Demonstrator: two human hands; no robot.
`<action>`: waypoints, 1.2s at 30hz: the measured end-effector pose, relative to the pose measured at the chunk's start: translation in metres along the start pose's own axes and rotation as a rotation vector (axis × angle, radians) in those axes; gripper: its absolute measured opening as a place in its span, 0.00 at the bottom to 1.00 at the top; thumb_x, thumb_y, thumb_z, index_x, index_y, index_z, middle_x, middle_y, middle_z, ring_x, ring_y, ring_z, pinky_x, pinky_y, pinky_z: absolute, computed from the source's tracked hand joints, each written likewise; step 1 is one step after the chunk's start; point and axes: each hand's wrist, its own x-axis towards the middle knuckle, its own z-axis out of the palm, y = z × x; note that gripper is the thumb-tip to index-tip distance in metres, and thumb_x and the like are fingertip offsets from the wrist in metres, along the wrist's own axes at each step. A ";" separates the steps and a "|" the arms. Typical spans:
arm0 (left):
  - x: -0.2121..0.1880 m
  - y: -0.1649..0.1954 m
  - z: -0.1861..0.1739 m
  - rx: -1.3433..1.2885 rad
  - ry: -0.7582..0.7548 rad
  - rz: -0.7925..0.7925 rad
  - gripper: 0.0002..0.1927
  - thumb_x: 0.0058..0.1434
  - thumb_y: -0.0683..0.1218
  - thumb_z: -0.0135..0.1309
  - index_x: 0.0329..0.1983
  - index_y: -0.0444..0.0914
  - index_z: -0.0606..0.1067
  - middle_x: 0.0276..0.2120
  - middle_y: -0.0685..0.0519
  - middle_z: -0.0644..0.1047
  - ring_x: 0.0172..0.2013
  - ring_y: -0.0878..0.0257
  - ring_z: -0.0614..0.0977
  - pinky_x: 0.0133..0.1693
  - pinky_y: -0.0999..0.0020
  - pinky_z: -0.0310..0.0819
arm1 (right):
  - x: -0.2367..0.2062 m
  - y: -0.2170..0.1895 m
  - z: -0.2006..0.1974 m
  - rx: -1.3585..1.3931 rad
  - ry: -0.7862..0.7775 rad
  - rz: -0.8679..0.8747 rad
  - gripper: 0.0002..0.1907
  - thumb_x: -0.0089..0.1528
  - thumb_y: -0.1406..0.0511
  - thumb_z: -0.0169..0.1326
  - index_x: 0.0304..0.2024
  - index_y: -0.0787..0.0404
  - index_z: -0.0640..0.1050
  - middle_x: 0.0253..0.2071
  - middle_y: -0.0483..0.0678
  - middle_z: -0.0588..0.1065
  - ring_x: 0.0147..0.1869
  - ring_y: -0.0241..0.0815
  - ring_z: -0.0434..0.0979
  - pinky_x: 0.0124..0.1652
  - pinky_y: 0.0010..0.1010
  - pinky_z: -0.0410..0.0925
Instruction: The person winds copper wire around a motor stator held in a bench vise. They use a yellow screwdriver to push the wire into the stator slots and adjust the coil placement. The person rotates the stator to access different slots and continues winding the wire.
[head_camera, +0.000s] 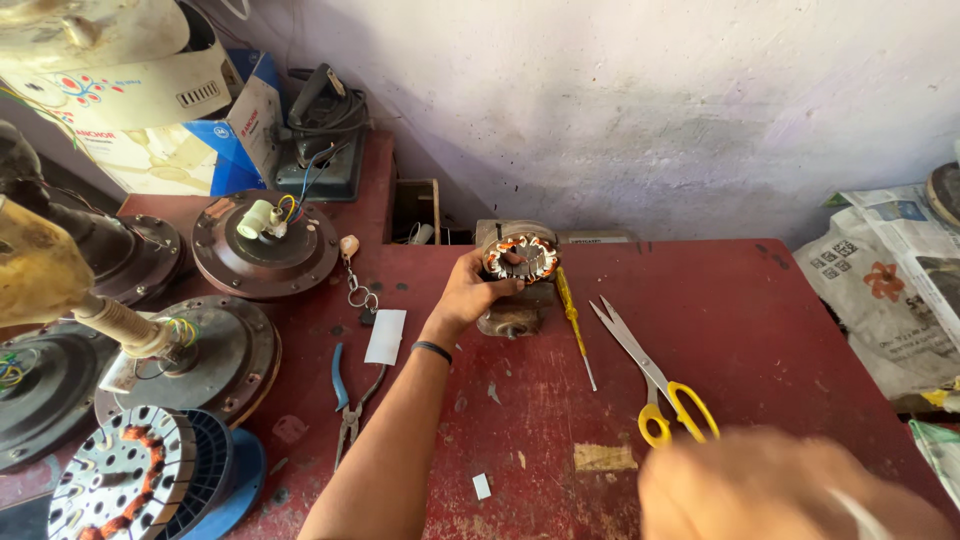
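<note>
The left hand (468, 292) grasps a small motor stator (520, 257) with copper windings at the far edge of the red worktop (760, 330), atop a metal winding fixture (512, 318). The right hand (790, 490) is blurred, near the yellow-handled scissors (655, 375); its grip cannot be told.
</note>
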 end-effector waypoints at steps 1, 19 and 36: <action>0.000 0.001 0.000 -0.004 -0.005 -0.005 0.18 0.51 0.31 0.63 0.45 0.34 0.77 0.42 0.51 0.82 0.43 0.64 0.83 0.48 0.66 0.79 | -0.005 -0.003 -0.004 0.025 -0.106 0.021 0.05 0.59 0.66 0.62 0.34 0.61 0.83 0.34 0.49 0.82 0.40 0.41 0.83 0.40 0.30 0.74; 0.000 -0.008 -0.017 -0.192 -0.066 -0.036 0.27 0.54 0.41 0.57 0.59 0.31 0.75 0.49 0.45 0.80 0.50 0.57 0.79 0.56 0.63 0.73 | 0.006 0.198 0.003 -0.818 0.475 0.503 0.14 0.56 0.68 0.66 0.45 0.59 0.84 0.37 0.46 0.83 0.28 0.37 0.80 0.29 0.26 0.72; -0.135 0.123 0.004 0.330 -0.408 -0.584 0.10 0.65 0.45 0.53 0.46 0.36 0.79 0.24 0.52 0.80 0.24 0.66 0.82 0.26 0.73 0.80 | 0.011 0.219 -0.001 -0.784 0.468 0.487 0.11 0.61 0.64 0.60 0.42 0.62 0.85 0.39 0.52 0.82 0.30 0.44 0.82 0.32 0.30 0.72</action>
